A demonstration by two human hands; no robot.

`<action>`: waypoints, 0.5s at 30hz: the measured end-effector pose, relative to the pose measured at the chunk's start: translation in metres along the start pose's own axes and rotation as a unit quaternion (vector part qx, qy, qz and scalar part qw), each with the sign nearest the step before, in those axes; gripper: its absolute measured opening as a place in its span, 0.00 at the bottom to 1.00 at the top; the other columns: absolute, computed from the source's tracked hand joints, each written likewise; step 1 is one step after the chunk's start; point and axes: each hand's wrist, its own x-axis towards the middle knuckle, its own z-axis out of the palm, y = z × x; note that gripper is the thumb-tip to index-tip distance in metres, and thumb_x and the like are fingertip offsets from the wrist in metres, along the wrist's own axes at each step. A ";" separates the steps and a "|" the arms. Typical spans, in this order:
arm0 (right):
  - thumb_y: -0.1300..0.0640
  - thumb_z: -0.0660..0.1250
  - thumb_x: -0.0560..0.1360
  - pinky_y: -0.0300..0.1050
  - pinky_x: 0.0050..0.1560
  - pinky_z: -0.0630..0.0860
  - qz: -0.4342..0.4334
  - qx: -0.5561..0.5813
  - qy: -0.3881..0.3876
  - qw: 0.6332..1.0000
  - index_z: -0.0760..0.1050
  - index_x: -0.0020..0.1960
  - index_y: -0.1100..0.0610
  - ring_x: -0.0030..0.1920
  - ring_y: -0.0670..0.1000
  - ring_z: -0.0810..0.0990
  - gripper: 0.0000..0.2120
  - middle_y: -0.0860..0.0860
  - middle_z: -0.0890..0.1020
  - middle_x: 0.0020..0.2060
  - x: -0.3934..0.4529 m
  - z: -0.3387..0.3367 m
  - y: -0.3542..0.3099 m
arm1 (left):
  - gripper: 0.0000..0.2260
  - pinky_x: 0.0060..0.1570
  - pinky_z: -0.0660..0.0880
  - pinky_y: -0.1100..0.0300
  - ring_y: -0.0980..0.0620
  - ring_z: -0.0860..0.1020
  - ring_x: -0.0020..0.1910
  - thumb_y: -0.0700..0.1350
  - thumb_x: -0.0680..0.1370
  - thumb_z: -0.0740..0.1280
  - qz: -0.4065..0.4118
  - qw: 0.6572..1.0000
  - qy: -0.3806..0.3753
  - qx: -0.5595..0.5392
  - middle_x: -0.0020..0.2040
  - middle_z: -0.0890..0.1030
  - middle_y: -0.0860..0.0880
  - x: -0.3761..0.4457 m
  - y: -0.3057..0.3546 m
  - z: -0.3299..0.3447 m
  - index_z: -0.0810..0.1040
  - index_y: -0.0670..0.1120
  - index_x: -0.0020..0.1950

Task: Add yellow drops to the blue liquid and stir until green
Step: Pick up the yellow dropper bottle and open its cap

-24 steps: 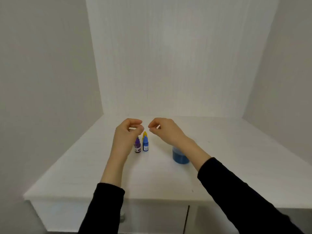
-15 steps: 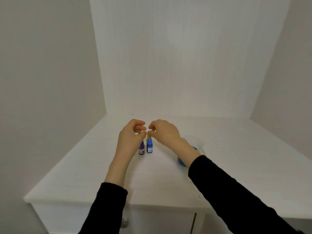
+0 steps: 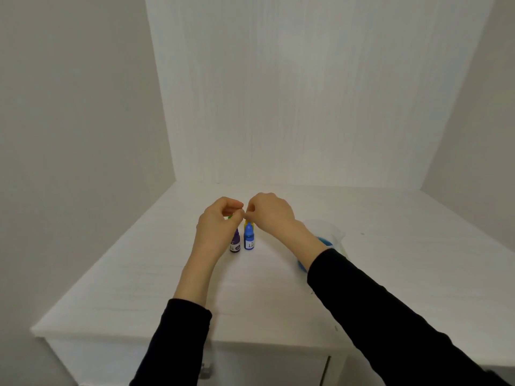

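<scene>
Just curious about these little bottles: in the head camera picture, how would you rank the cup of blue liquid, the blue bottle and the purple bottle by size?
1. Cup of blue liquid, clearly largest, though an arm hides part of it.
2. Blue bottle and purple bottle: they look about alike, and the left hand covers the purple one's top, so I won't rank them.

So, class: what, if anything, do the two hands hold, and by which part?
It cannot be told: both hands meet with curled fingers above the small bottles, hiding anything pinched.

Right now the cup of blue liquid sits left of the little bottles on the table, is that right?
No, the cup sits right of the bottles, partly behind the right forearm, as the head view shows. It is on the table.
</scene>
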 end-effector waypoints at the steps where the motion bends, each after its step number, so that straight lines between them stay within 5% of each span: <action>1: 0.55 0.63 0.76 0.44 0.43 0.68 -0.001 0.007 0.000 1.000 0.79 0.52 0.58 0.46 0.55 0.79 0.09 0.55 0.82 0.48 0.000 -0.001 0.000 | 0.05 0.49 0.70 0.63 0.53 0.79 0.52 0.39 0.78 0.66 -0.001 1.000 0.000 0.001 0.51 0.82 0.52 0.000 0.000 0.000 0.79 0.48 0.50; 8: 0.54 0.64 0.76 0.47 0.45 0.76 -0.016 0.059 0.058 0.996 0.80 0.50 0.57 0.47 0.55 0.80 0.09 0.54 0.83 0.48 -0.013 -0.032 0.012 | 0.05 0.53 0.76 0.55 0.53 0.78 0.55 0.40 0.78 0.66 0.001 1.000 0.000 0.022 0.53 0.81 0.53 -0.002 0.009 0.004 0.79 0.48 0.52; 15: 0.52 0.64 0.76 0.44 0.40 0.75 -0.021 0.068 0.107 0.992 0.81 0.50 0.56 0.43 0.53 0.80 0.11 0.53 0.83 0.45 -0.040 -0.070 0.028 | 0.07 0.63 0.70 0.43 0.53 0.75 0.57 0.45 0.77 0.70 0.032 0.999 -0.002 0.040 0.53 0.79 0.56 -0.009 0.030 0.021 0.76 0.52 0.53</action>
